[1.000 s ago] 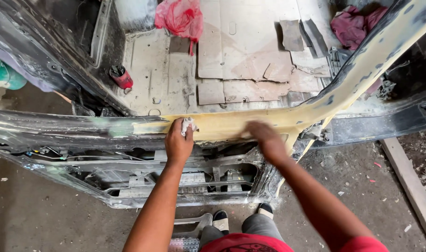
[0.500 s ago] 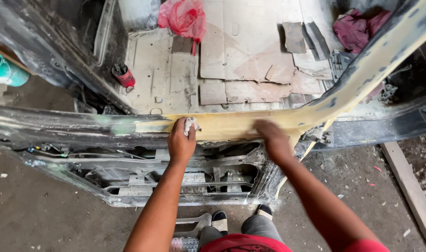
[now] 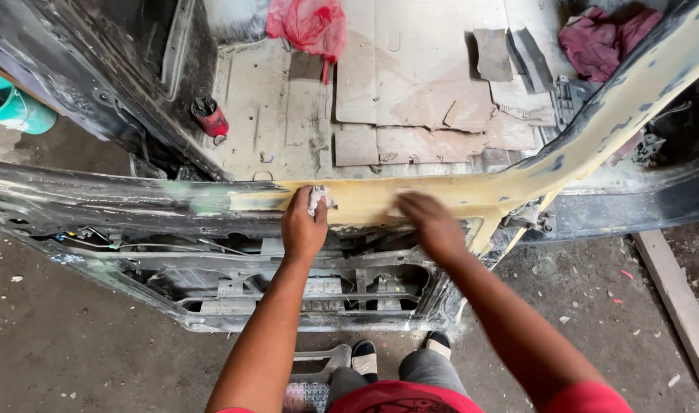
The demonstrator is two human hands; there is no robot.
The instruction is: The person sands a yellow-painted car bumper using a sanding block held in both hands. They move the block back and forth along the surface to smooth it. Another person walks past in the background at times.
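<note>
The fingers of the left hand (image 3: 303,223) are curling shut around a small crumpled grey-white piece (image 3: 319,199) — abrasive paper or a rag, too small to tell which — and pressing it against the yellow filler band (image 3: 368,200) that is running along the top edge of the car door (image 3: 120,200). The right hand (image 3: 430,223) is lying just beside it on the same band, fingers together and flat on the surface, holding nothing; it is showing some motion blur. Both forearms are reaching forward from a red shirt, over a metal stool (image 3: 315,367) and the person's sandalled feet.

The band itself is looking matte and fairly even between the two hands, and it is feathering into greenish, bare patches toward the left, so the rubbing appears well under way there. The yellow stretch climbing up the window frame (image 3: 632,99) on the right is still showing dark spots, so that part seems to be left.

Beyond the door, the stripped cabin floor (image 3: 280,130) is holding cardboard sheets (image 3: 418,84), a red can (image 3: 210,116) and a red plastic bag (image 3: 307,23); a teal bucket (image 3: 13,107) is sitting at the far left.

Against the earlier frames, the left hand is sitting at much the same spot on the band, while the right hand is shifting slightly along it — the view is otherwise barely changing.
</note>
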